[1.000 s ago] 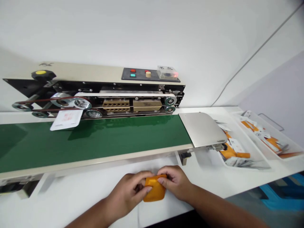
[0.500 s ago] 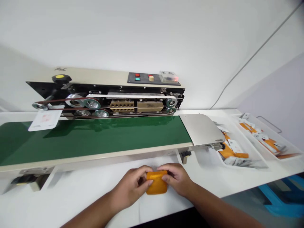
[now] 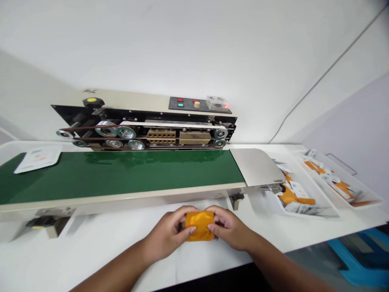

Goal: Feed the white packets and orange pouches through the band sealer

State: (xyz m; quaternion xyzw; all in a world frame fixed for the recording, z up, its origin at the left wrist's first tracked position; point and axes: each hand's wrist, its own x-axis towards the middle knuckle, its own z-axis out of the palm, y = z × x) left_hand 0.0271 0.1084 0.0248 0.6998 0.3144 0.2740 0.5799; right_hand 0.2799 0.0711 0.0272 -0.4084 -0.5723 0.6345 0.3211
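A small orange pouch (image 3: 199,225) is held above the white table, in front of the green conveyor belt (image 3: 146,172). My left hand (image 3: 168,233) pinches its left edge, thumb on the near face and fingers behind. On the right edge, my right hand (image 3: 232,229) grips it the same way. Behind the belt stands a band sealing machine (image 3: 146,117) with rollers, belts and brass-coloured blocks. At the belt's left end lies a white pouch (image 3: 39,157) with faint reddish print, apart from the rollers.
A metal plate (image 3: 257,166) extends the belt on the right. Beyond it, two white bins (image 3: 326,211) (image 3: 375,200) hold orange and white pouches. Black knobs (image 3: 41,222) (image 3: 237,198) jut out below the conveyor. A blue stool (image 3: 352,259) stands at the lower right.
The white pouch has travelled left along the belt, out of the rollers. Both hands have raised the orange pouch slightly and tilted its face. The view has shifted a little.
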